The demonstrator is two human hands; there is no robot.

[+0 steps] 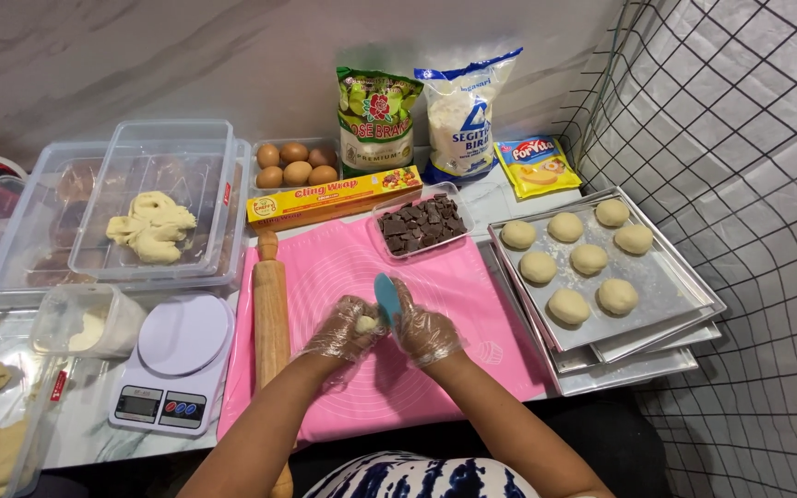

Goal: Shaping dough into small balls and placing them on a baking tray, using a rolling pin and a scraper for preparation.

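Both my hands wear clear plastic gloves and meet over the pink silicone mat (472, 286). My left hand (341, 332) cups a small pale dough piece (365, 324). My right hand (424, 330) holds a light blue scraper (386, 297) upright, its blade touching the dough. A metal baking tray (666, 281) to the right carries several round dough balls (588, 259). A clear tub of chocolate chunks (422, 224) rests at the mat's far edge.
A wooden rolling pin (271, 309) lies along the mat's left edge, beside a white kitchen scale (175, 364). A clear tub with dough (151, 226), eggs (295, 164), a wrap box (334, 195) and ingredient bags (461, 115) stand behind. A wire grid (749, 184) closes the right side.
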